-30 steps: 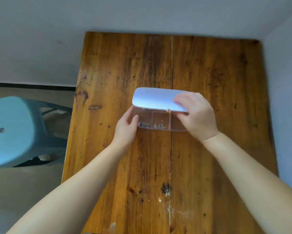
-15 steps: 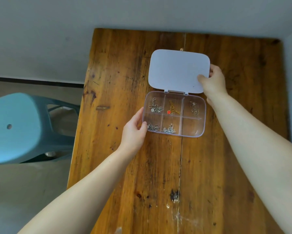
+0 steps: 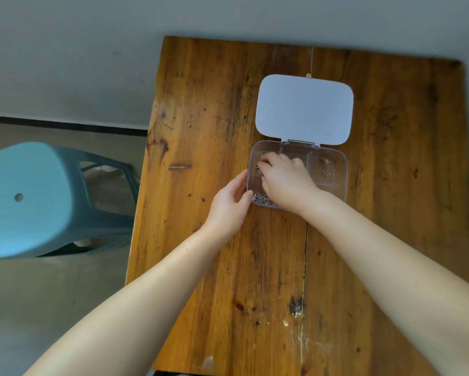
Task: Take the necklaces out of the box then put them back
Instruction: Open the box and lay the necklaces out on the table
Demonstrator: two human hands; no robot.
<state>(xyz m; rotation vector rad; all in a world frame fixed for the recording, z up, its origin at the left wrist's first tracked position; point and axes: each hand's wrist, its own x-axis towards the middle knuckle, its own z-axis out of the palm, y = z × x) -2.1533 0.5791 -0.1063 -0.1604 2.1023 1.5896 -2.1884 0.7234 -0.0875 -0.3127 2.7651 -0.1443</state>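
The right hand [image 3: 286, 179] reaches left into the box [image 3: 333, 185], fingers curled on the far-left necklace [image 3: 261, 158]; whether it grips is unclear. The left hand [image 3: 229, 208] holds the box's left edge.

Glossy scuffed wood table [image 3: 214, 131], clear plastic box [image 3: 333, 191] (matt white lid [image 3: 303, 109]), metal necklaces [image 3: 261, 198]

box [image 3: 336, 183] on table [image 3: 200, 131], lid [image 3: 303, 109] behind, stool [image 3: 24, 196] probably left
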